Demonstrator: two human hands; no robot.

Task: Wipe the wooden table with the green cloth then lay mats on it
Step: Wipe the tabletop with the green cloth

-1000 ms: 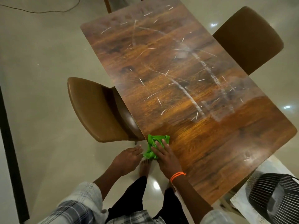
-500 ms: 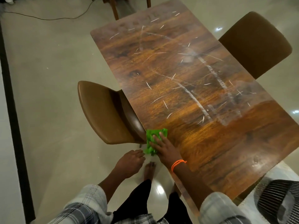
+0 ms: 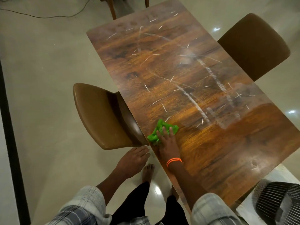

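A long wooden table [image 3: 186,75] runs away from me, streaked with white smears and thin pale slivers. My right hand [image 3: 168,142], with an orange band at the wrist, presses a crumpled green cloth [image 3: 155,135] flat onto the near left part of the tabletop with spread fingers. My left hand [image 3: 134,157] hovers just off the table's left edge, below the cloth, fingers relaxed and holding nothing. No mats are in view.
A brown padded chair [image 3: 100,114] is tucked against the table's left side, close to my left hand. Another brown chair [image 3: 253,46] stands on the right. A black slatted object [image 3: 277,203] sits at the lower right. A cable [image 3: 40,15] lies on the floor.
My right hand has slid the green cloth further onto the table, away from me and slightly right. The left hand stays beside the table edge and has opened out a little.
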